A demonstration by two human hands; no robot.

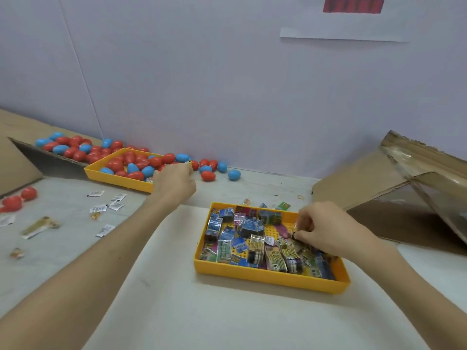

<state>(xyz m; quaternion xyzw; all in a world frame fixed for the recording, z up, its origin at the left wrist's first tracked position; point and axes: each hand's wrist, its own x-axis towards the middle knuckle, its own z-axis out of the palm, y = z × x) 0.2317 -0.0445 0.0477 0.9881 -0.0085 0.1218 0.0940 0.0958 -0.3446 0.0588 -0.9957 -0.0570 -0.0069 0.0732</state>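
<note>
Your right hand [328, 229] hangs over the right side of the shallow yellow plastic packet tray [267, 276]. Its fingers are curled and the thumb is pressed against them on one small folded packet [295, 235] at the edge of the heap, likely so you can lift a single piece out of the crowded glossy printed packets [252, 231] without dragging its neighbours. Your left hand [174, 181] reaches well to the far left of that tray, to the near right corner of a second yellow plastic tray [118, 181] heaped with red and blue plastic eggs [136, 168]. Its fingers are hidden behind the knuckles, so whether they hold an egg cannot be told. I judge each hand is fetching one half of a pairing. Loose eggs [208, 176] lie beyond the packet tray by the wall, and white paper slips [106, 207] are scattered to its left. An opened brown cardboard box [394, 188] sits close on its right, the nearest thing to brush if you swing the packet outward.
</note>
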